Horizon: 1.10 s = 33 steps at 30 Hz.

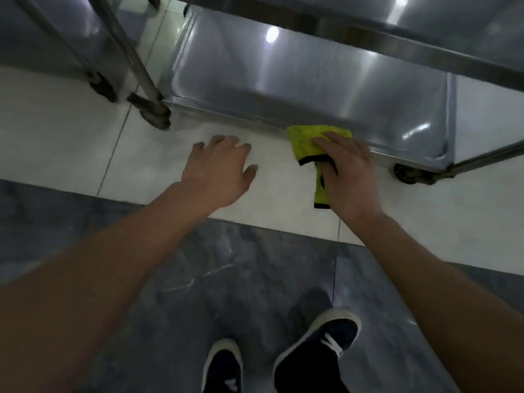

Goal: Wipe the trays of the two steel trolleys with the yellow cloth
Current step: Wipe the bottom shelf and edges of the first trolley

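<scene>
1. Reaching forward and down in the head view, the right hand (pixel 344 168) grips the yellow cloth (pixel 313 148) at the near rim of the bottom tray (pixel 297 86), fingers curled over the cloth, wrist straight
2. Left of the bottom tray's near rim, the left hand (pixel 219 168) hovers over the pale floor tiles (pixel 71 154), fingers spread and relaxed, holding nothing
3. An upper tray (pixel 425 21) overhangs the bottom tray; a caster (pixel 154 114) stands at its left corner, another caster (pixel 411 174) at its right; a second trolley (pixel 51 38) stands further left; two dark shoes (pixel 320 353) rest on grey marble nearer than the tray
4. Cloth lies under the right fingertips, its top edge touching the rim, a black-edged end hanging below the palm
</scene>
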Motion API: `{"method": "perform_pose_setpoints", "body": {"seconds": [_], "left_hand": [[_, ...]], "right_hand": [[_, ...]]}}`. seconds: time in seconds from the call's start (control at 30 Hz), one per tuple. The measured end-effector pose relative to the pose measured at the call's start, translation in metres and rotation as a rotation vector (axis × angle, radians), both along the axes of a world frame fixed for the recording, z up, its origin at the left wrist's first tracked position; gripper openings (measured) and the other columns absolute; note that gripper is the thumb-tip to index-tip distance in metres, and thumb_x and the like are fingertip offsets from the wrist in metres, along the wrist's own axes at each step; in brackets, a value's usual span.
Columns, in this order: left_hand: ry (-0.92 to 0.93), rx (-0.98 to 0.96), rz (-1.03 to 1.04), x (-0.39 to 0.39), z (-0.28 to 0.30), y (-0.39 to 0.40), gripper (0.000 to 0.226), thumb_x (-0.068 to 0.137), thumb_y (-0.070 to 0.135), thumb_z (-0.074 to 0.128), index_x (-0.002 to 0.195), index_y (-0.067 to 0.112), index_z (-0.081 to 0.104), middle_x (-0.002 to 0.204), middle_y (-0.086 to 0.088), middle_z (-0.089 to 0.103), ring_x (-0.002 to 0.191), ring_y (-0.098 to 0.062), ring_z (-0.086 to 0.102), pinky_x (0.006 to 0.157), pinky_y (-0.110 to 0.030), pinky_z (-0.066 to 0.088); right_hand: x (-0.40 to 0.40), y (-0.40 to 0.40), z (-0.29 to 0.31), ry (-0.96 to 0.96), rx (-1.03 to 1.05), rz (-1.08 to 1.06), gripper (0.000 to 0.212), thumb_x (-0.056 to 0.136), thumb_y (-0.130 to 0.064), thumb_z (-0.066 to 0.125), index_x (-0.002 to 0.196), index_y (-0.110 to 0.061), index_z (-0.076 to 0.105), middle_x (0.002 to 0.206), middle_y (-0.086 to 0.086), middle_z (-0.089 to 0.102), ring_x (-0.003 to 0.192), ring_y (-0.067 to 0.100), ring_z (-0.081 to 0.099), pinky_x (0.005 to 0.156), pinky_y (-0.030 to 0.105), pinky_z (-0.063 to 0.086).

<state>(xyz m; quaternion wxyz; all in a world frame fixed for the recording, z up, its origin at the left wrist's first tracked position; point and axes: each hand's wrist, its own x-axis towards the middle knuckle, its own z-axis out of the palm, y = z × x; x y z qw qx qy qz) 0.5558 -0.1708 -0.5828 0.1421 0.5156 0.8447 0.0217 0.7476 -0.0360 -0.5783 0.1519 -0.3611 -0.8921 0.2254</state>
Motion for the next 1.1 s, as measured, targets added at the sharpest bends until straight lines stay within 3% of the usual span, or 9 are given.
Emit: {"method": "perform_pose_setpoints", "body": {"seconds": [0.17,0.57,0.87,1.1], "left_hand": [[-0.002,-0.008,0.033,0.013,0.088,-0.048,0.05,0.102,0.041,0.042,0.146,0.018,0.047,0.152,-0.008,0.046,0.14,-0.031,0.039,0.108,-0.051,0.035],[-0.027,-0.098,0.14,0.033,0.226,-0.108,0.051,0.103,0.044,0.036,0.149,0.021,0.04,0.155,-0.006,0.041,0.142,-0.028,0.035,0.11,-0.051,0.033],[-0.098,-0.023,0.322,0.051,0.35,-0.183,0.052,0.103,0.042,0.043,0.149,0.02,0.044,0.153,-0.007,0.045,0.14,-0.028,0.039,0.11,-0.051,0.037],[-0.071,-0.04,0.428,0.037,0.433,-0.248,0.052,0.103,0.043,0.039,0.15,0.021,0.041,0.155,-0.005,0.043,0.141,-0.028,0.039,0.11,-0.049,0.039]], "right_hand": [[0.012,-0.042,0.082,-0.013,-0.072,-0.011,0.038,0.091,-0.005,0.06,0.126,-0.014,0.067,0.138,0.006,0.059,0.127,0.036,0.048,0.106,0.052,0.036],[0.006,-0.09,0.216,0.033,-0.149,0.094,0.039,0.09,-0.002,0.062,0.126,-0.016,0.067,0.138,0.004,0.058,0.129,0.034,0.048,0.107,0.051,0.035],[0.013,-0.154,0.336,0.035,-0.2,0.183,0.036,0.091,-0.003,0.061,0.124,-0.014,0.068,0.137,0.007,0.059,0.124,0.037,0.048,0.103,0.051,0.035],[-0.024,-0.211,0.408,0.006,-0.196,0.299,0.037,0.091,-0.005,0.063,0.125,-0.018,0.067,0.138,0.002,0.059,0.128,0.032,0.049,0.106,0.046,0.034]]}}
